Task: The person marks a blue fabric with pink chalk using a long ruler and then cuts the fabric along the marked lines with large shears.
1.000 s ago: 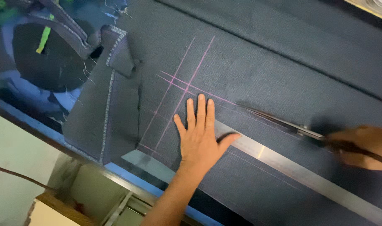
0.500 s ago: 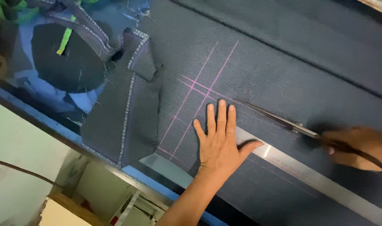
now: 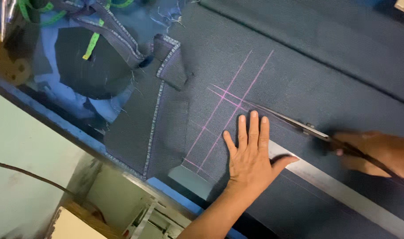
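Scissors point(image 3: 290, 121), gripped by the right hand point(image 3: 379, 152), point leftward along dark fabric point(image 3: 326, 79); the open left hand point(image 3: 250, 159) presses flat just below their blades.

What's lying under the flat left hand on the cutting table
Dark blue cloth with pink chalk lines lies under the left hand. A metal ruler passes beneath the cloth there, partly hidden.
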